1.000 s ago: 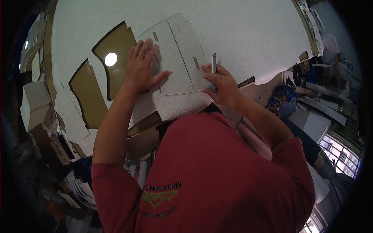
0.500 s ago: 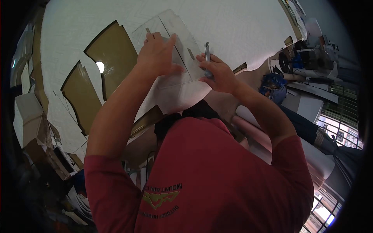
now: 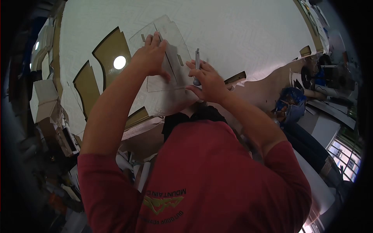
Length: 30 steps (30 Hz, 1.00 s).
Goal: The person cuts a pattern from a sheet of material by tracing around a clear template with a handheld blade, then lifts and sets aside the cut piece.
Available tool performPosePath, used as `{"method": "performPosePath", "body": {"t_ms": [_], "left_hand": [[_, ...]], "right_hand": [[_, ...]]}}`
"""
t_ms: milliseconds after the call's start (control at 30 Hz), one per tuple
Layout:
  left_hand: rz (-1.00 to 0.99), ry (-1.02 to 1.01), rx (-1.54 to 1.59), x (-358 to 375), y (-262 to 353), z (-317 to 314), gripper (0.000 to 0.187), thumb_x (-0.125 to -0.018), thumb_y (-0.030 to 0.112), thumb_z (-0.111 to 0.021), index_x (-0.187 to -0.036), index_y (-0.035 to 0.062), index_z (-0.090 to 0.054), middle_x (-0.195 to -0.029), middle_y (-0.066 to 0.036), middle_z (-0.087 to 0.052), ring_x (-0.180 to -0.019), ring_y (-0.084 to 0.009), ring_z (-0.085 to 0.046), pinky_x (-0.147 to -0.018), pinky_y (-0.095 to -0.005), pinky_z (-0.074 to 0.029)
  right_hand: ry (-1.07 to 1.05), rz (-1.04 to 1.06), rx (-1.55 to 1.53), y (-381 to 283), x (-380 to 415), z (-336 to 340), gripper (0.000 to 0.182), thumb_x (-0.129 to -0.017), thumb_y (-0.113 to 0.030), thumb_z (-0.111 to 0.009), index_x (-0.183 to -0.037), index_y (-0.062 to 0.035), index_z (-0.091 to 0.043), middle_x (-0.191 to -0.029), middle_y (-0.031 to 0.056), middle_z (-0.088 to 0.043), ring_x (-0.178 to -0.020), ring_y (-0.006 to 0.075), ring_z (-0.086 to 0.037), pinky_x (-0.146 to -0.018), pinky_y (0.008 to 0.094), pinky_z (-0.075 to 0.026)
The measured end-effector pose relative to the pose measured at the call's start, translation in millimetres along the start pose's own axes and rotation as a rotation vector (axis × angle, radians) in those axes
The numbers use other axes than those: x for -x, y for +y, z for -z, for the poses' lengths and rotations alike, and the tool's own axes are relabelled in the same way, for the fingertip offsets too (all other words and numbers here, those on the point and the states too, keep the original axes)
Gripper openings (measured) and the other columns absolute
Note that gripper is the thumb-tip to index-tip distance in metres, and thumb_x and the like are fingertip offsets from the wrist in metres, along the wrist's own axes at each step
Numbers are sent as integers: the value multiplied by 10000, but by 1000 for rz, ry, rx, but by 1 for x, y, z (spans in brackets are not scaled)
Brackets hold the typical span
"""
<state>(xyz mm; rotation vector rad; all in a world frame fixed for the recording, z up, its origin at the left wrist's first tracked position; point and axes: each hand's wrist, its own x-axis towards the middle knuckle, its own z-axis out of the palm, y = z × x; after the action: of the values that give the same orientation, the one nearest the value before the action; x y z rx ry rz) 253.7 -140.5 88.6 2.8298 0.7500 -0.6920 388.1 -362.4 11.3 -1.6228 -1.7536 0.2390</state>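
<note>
A clear flat template (image 3: 176, 39) with a dark slit down its middle and two small slots lies on the white sheet. My left hand (image 3: 150, 56) rests on it beside the slit, fingers spread and pressing down on its surface. In my right hand (image 3: 206, 79), at the template's right edge, is a metal-bladed cutter (image 3: 197, 62) held upright, its blade end pointing away from me. The fingers wrap round its grey handle.
Two dark olive curved pieces (image 3: 112, 52) (image 3: 86, 87) lie on the white-covered table (image 3: 241, 31) at the left. Olive strips (image 3: 236, 77) lie by the near edge. A cardboard box (image 3: 47, 99) stands at the left; a blue plastic bag (image 3: 291, 101) is at the right.
The view has shifted, so the table contents appear moved. My right hand, with the cutter, sits a little nearer the template. My left hand stays on the template.
</note>
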Motion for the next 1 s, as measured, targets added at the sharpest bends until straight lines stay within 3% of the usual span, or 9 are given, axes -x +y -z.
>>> {"method": "performPosePath", "body": {"t_ms": [33, 100, 133, 200, 300, 433, 500, 600, 1000], "left_hand": [[-2, 4, 11, 1, 0, -1, 1330, -521, 560, -1001, -1562, 55, -343, -1708, -279, -162, -1590, -440, -180, -1199, -511, -416], [14, 6, 12, 1, 2, -1, 1327, -527, 553, -1001, -1563, 61, -334, -1710, -271, -162, -1590, -443, -175, -1209, -514, -406], [13, 4, 22, 0, 2, -1, 1322, -527, 544, -1004, -1562, 63, -335, -1714, -265, -154, -1594, -435, -164, -1217, -510, -398], [18, -5, 30, 0, 2, -3, 1317, -528, 535, -1007, -1561, 65, -337, -1718, -259, -145, -1598, -427, -153, -1226, -505, -390], [25, -6, 28, -2, 3, -2, 1319, -524, 528, -1010, -1563, 74, -337, -1723, -248, -142, -1603, -408, -150, -1232, -499, -385], [23, 13, 41, -1, 0, -7, 1316, -523, 516, -1012, -1568, 86, -337, -1729, -226, -146, -1606, -392, -152, -1235, -507, -380], [21, 31, 51, -3, 0, -10, 1316, -522, 511, -1013, -1569, 90, -337, -1730, -222, -149, -1607, -389, -152, -1236, -509, -379], [18, 48, 30, -4, -2, -12, 1312, -520, 502, -1013, -1570, 94, -339, -1731, -214, -156, -1606, -385, -160, -1237, -509, -376], [57, 6, 5, 15, 18, 12, 1287, -521, 454, -1019, -1561, 99, -349, -1727, -209, -188, -1594, -385, -211, -1233, -494, -375]], "right_hand": [[2, 7, -22, 4, 5, -2, 362, -854, -165, -819, -1092, -86, -557, -1466, 172, -618, -1325, 407, -588, -1085, 498, -495], [172, 111, -101, 14, 12, -4, 311, -843, -132, -830, -1051, -87, -603, -1244, 171, -721, -1074, 377, -695, -876, 460, -572], [176, 119, -117, 11, 17, 4, 311, -843, -132, -830, -1051, -87, -603, -1244, 171, -721, -1074, 377, -695, -876, 460, -572], [9, 2, -171, 1, 35, 29, 282, -828, -79, -832, -1053, -76, -663, -985, 141, -720, -807, 304, -677, -676, 408, -539], [23, -51, -292, -10, 44, 56, 294, -855, -41, -801, -1126, -61, -690, -837, 99, -658, -679, 258, -601, -620, 379, -487], [59, -42, -367, -5, 51, 55, 243, -916, -30, -744, -1152, -45, -690, -846, 98, -683, -674, 214, -624, -631, 348, -500], [-2, -322, -504, -10, 47, 58, 167, -958, -33, -707, -1125, -31, -696, -852, 99, -709, -711, 182, -661, -656, 324, -522], [-169, -414, -444, -16, 35, 69, 142, -965, -41, -713, -1106, -27, -700, -889, 108, -738, -760, 156, -697, -681, 298, -540], [-399, -329, -250, -9, -23, 88, 154, -943, -96, -765, -1069, -19, -724, -882, 85, -765, -812, 144, -713, -749, 299, -566]]}}
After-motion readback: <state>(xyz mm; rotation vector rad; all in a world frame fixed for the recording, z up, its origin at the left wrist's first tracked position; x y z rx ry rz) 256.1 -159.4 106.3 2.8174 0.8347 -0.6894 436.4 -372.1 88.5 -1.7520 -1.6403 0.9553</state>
